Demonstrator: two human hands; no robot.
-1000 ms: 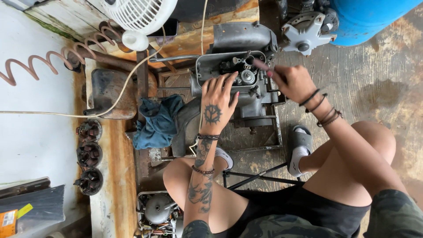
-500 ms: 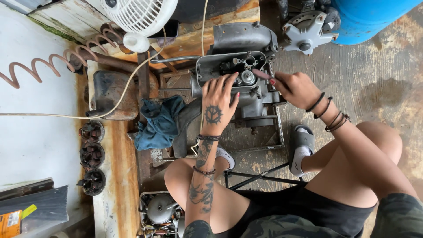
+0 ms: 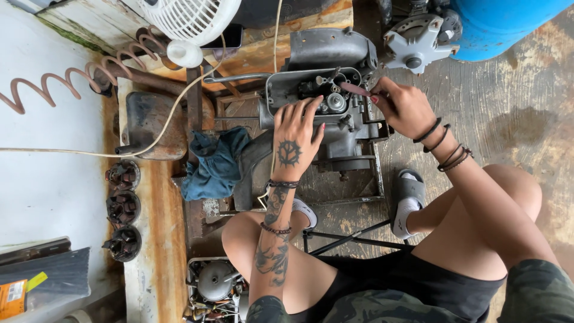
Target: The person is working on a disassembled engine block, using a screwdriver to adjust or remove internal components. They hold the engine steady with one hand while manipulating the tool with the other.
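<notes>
A grey engine block [image 3: 335, 54] with an open top stands on a rusty metal frame [image 3: 376, 173] before me. My left hand [image 3: 296, 140] lies flat on the engine's near edge, fingers spread beside a round metal part [image 3: 335, 103] inside the opening. My right hand [image 3: 403, 107] is at the engine's right side and grips a thin dark red tool [image 3: 356, 90], whose tip points into the opening. Bracelets circle both wrists.
A blue rag [image 3: 212, 164] lies left of the engine beside a rusty tank [image 3: 149, 122]. A white fan [image 3: 188, 21] and a rusty spiral auger [image 3: 54, 81] sit at the top left. A blue barrel [image 3: 502, 24] stands at the top right. Three dark round parts [image 3: 122, 209] line the left ledge.
My right hand has shifted slightly right and the red tool now points into the engine opening. My left hand stays on the engine's edge.
</notes>
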